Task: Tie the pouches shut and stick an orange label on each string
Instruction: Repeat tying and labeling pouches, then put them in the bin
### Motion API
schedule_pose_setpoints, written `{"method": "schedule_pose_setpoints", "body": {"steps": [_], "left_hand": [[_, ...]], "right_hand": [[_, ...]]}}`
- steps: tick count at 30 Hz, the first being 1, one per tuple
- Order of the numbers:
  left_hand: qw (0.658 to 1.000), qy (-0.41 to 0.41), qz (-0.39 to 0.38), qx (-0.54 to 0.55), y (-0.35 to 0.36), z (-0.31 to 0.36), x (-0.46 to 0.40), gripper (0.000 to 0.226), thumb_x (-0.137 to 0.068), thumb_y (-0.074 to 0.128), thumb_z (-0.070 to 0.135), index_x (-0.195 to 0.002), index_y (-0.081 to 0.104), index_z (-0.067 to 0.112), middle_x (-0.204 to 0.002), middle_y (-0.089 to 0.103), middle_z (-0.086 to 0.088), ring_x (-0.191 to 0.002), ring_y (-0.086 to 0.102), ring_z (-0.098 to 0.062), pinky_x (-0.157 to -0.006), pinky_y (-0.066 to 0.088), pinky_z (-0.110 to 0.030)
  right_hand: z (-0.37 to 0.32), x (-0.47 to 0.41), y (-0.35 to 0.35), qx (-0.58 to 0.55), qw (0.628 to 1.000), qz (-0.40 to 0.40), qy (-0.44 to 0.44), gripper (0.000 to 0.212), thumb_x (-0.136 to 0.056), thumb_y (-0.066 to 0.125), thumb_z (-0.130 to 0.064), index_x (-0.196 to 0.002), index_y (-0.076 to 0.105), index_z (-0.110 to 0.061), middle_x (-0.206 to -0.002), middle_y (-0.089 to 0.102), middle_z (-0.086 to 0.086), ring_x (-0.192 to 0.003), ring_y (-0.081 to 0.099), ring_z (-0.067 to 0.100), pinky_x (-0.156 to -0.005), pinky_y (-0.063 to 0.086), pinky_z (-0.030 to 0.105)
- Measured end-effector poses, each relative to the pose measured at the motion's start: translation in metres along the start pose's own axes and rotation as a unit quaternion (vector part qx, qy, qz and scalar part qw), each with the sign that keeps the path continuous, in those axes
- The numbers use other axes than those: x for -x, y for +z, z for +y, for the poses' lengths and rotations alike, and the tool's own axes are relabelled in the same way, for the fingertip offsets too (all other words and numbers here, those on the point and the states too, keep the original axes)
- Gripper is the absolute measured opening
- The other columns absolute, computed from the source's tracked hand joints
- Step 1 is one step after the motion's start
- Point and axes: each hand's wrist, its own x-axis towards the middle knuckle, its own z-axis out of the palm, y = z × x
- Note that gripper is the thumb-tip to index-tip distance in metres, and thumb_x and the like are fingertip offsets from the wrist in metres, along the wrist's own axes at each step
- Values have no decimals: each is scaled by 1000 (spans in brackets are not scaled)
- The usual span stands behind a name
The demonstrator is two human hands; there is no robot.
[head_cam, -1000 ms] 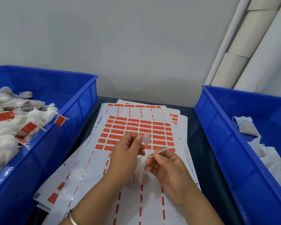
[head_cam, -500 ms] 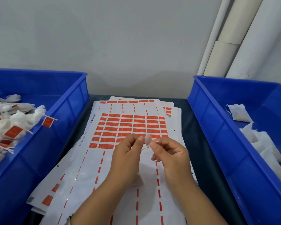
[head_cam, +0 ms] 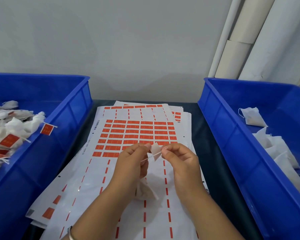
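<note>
While both hands work above the label sheets [head_cam: 140,132], the left hand [head_cam: 132,163] pinches a peeled label [head_cam: 155,151] with the pouch [head_cam: 145,189] hanging beneath | right hand [head_cam: 178,158] pinches the string [head_cam: 150,157] across it | risk: string slips off-centre, label folds askew or sticks to fingertips.

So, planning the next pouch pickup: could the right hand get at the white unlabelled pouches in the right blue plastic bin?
Probably yes: the bin is open-topped beside the right hand, pouches uncovered. But that hand pinches a label.
</note>
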Motion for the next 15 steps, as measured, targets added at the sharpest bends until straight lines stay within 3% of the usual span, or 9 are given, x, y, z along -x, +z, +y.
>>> {"method": "schedule_pose_setpoints", "body": {"steps": [8, 15], "left_hand": [[999, 33, 9, -5, -2, 0, 2, 17, -87, 63, 30, -71, 65, 24, -41, 51, 10, -45, 42, -10, -37, 36, -12], [991, 116, -61, -28, -7, -1, 6, 31, -87, 61, 24, -61, 70, 40, -45, 52, 9, -37, 44, -3, -41, 37, -11]], "right_hand": [[5, -3, 0, -28, 999, 9, 34, 11, -85, 68, -16, -78, 69, -23, -92, 72, -16, -94, 67, 9, -88, 52, 28], [6, -6, -1, -71, 994, 2, 84, 11, -89, 64, -19, -82, 71, -24, -92, 73, -12, -89, 70, 11, -73, 56, 21]]}}
